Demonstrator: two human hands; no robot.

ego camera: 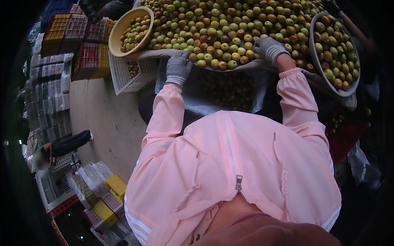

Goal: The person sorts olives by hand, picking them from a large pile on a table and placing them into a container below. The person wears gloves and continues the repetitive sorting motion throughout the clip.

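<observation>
A heap of green and reddish-brown jujubes [224, 40] covers the cloth-lined table before me. My left hand [178, 68], in a grey striped knit glove, rests on the cloth edge [164, 53] at the heap's near left, fingertips close to the fruit. In a matching glove, my right hand [270, 49] lies palm down among the jujubes further right, its fingers partly hidden. Whether either hand grips a fruit is not visible. To the left stands a yellow basin [113, 33] part filled with jujubes; a grey basin [313, 46] full of them sits at the right.
Below the yellow basin is a white plastic crate [123, 75] holding fruit. More jujubes [227, 89] lie in a plastic-lined container under the table edge. Stacked crates [89, 60] and another person [69, 143] are at left. A co-worker's arm [354, 29] reaches in at right.
</observation>
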